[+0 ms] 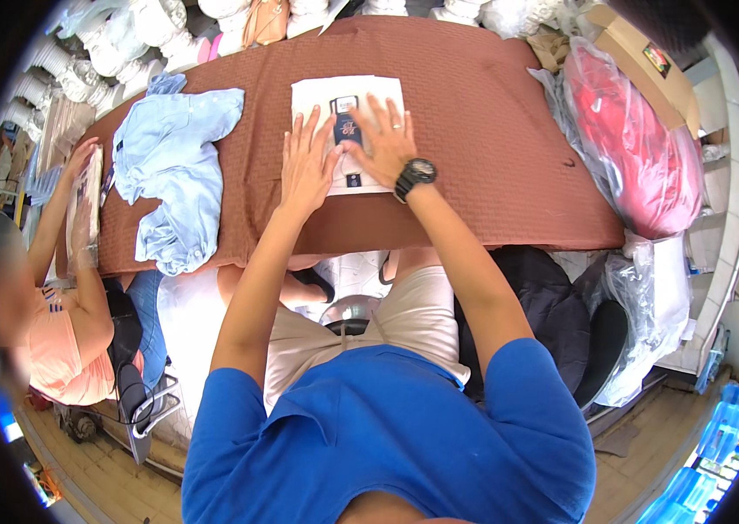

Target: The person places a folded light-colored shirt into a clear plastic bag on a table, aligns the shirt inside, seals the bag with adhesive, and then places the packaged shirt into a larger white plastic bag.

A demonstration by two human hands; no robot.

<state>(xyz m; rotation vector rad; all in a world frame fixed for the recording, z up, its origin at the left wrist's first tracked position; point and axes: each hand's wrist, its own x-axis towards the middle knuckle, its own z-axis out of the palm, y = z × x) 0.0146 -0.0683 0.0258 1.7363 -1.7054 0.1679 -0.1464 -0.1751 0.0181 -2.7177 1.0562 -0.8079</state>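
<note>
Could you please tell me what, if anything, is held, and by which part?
Nothing appears held: the left grip and right grip lie open and flat on the folded white garment.

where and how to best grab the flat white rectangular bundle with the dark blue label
Probably by its two side edges, left hand and right hand each sliding under from its own side: the bundle lies flat and broad on the brown textured tablecloth, with no raised part showing to pinch.
</note>
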